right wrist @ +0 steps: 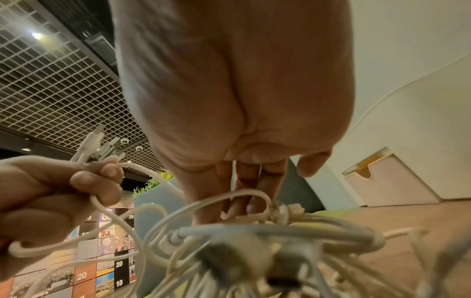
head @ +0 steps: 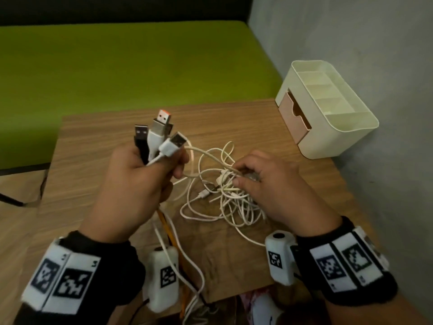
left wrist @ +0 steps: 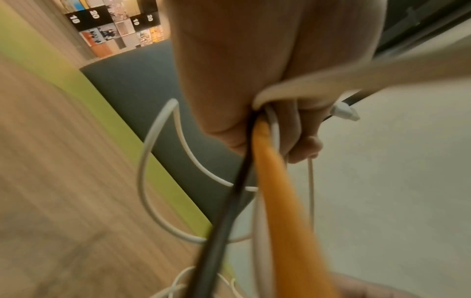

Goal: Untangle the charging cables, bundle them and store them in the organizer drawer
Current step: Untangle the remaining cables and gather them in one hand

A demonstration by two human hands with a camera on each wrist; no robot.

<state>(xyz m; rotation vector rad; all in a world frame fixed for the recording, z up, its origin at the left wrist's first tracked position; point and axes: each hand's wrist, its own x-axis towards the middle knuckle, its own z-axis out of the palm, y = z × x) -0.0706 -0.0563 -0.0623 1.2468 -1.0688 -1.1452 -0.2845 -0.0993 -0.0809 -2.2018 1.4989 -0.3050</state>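
My left hand (head: 140,177) is raised above the wooden table (head: 98,141) and grips several cables just below their USB plugs (head: 159,134), which stick up in a fan. An orange cable (left wrist: 277,191), a black cable (left wrist: 229,211) and white ones hang from that fist (left wrist: 254,100). A tangle of white cables (head: 225,195) lies on the table's middle. My right hand (head: 264,184) is on the tangle, its fingertips (right wrist: 244,203) pinching strands there. The cream organizer (head: 328,113) stands at the table's back right, its pink drawer (head: 294,118) pulled partly out.
A green bench (head: 128,66) runs behind the table. A grey wall (head: 375,66) stands close on the right, just beyond the organizer. The held cables trail over the table's near edge (head: 187,289). The table's left part shows bare wood.
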